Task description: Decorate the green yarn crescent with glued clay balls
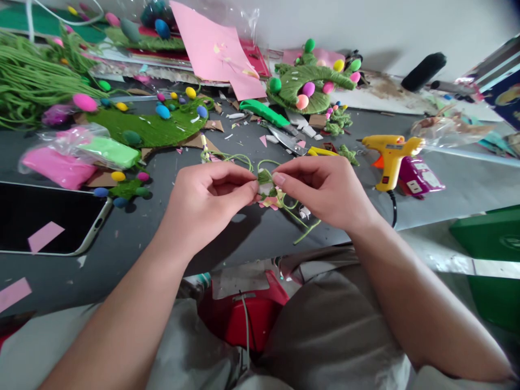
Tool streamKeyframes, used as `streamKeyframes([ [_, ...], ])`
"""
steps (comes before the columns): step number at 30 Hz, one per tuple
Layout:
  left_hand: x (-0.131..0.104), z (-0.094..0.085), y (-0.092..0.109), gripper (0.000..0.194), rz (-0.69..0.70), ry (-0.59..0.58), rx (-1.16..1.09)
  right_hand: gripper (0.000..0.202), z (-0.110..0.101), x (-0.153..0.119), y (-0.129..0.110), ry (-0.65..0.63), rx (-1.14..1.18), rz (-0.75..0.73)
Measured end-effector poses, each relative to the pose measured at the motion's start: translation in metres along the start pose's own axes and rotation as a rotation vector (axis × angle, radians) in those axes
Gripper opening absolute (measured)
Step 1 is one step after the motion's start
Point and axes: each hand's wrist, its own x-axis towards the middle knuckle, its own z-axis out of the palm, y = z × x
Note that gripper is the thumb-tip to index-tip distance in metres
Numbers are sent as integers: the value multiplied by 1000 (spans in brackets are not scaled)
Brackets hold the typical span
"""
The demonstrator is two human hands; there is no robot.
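The left hand [215, 197] is nearly closed, with thumb and fingertips pinching the left edge of a small piece [265, 177]. The right hand [323, 189] pinches its right edge in the same way. This piece is between the fingertips, above the surface [154, 216], and shows green strands over a pale part. The step seems to be winding yarn; for this, I think one hand should hold the piece firmly while the other lays each turn close to the last, with even, gentle tension. The loose yarn [307, 232] hanging below the right hand should be kept free of tangles. Farther out, scissors [284, 141] lie beyond the hands, and a yellow glue gun [388, 154] is to the right.
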Motion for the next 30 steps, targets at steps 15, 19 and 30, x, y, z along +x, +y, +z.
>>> streamKeyframes([
  [15, 1, 1, 4, 4, -73, -31, 19, 19, 5, 0, -9, 62, -218, -37],
  [19, 1, 0, 2, 4, -71, -36, 22, 18, 4, 0, -9, 66, -212, -23],
  [30, 1, 0, -1, 3, -86, -47, -19, 16, 4, 1, -9, 46, -172, -22],
])
